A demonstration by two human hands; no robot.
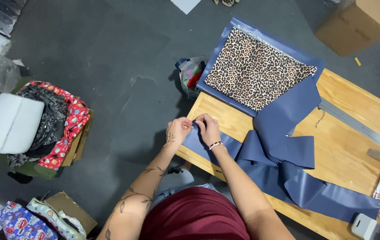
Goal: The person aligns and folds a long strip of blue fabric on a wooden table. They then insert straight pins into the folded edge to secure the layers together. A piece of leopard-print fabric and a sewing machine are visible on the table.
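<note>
Strip end (195,130) between left hand (177,130), right hand (208,127)

Dark grey concrete floor (110,58), pale wooden worktable (345,146), cardboard box (359,24)

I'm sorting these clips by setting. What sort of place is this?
Probably a sewing or upholstery workshop. Both hands pinch a navy fabric strip at the edge of a wooden worktable, with a leopard-print panel, a long metal ruler and fabric piles on the floor.

Even overhead light; sharp; soft shadows
</note>
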